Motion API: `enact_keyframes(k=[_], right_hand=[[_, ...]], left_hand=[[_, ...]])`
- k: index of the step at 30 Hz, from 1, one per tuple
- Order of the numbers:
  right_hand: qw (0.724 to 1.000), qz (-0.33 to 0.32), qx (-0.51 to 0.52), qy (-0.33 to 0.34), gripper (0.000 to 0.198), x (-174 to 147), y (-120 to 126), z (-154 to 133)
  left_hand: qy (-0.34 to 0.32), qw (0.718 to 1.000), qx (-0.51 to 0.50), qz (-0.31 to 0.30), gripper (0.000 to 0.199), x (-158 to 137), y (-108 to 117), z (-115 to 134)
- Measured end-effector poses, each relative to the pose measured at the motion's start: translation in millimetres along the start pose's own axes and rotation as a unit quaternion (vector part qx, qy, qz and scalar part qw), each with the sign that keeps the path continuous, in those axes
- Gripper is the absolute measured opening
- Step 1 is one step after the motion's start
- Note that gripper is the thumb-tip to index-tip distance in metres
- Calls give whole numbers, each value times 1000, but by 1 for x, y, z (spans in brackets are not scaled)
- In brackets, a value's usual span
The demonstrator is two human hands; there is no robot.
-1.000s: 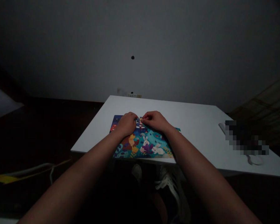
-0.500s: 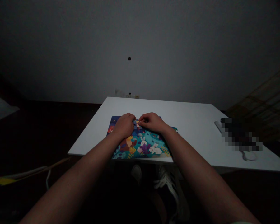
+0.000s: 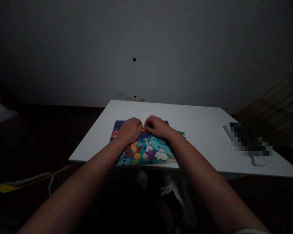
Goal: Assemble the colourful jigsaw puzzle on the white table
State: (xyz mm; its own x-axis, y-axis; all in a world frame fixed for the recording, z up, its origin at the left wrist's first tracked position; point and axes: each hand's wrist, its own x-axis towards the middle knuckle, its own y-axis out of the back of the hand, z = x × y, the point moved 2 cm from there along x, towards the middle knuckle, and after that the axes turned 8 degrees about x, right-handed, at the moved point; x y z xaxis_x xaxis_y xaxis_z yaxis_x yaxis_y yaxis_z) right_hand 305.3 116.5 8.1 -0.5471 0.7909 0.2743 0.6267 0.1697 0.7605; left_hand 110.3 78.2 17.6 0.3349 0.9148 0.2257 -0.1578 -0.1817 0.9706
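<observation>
A colourful jigsaw puzzle (image 3: 146, 156) with white rabbits, flowers and a teal and dark blue background lies flat at the table's near edge. My left hand (image 3: 130, 130) rests on its upper left part, fingers curled together and their tips mostly hidden. Just to its right, my right hand (image 3: 157, 126) bends thumb and forefinger into a pinch at a small puzzle piece (image 3: 143, 128) near the puzzle's upper middle. The fingertips of both hands nearly meet there. Much of that piece is covered by the fingers. My forearms hide the puzzle's sides.
The white table (image 3: 197, 130) stands close to a grey wall with a socket (image 3: 138, 99). A blurred-out dark object (image 3: 249, 139) with a looped strap (image 3: 258, 161) lies at the right. Below the near edge are shoes (image 3: 177, 195). A yellow strip (image 3: 3, 188) shows at lower left.
My right hand has shifted slightly left, closer to my left hand, and less of the small piece shows between them. The whole view has moved a little.
</observation>
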Motion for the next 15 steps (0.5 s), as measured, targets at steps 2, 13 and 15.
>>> enact_keyframes(k=[2, 13, 15], right_hand=[[1000, 3, -13, 10, 8, 2, 1, -2], [968, -26, -79, -237, 35, -73, 114, 39], [957, -60, -118, -258, 36, -102, 117, 44]], left_hand=[[0, 1000, 1, 7, 34, -1, -2, -1], [-7, 1000, -22, 11, 35, 3, -9, -10], [3, 1000, -26, 12, 40, 4, -9, -10]])
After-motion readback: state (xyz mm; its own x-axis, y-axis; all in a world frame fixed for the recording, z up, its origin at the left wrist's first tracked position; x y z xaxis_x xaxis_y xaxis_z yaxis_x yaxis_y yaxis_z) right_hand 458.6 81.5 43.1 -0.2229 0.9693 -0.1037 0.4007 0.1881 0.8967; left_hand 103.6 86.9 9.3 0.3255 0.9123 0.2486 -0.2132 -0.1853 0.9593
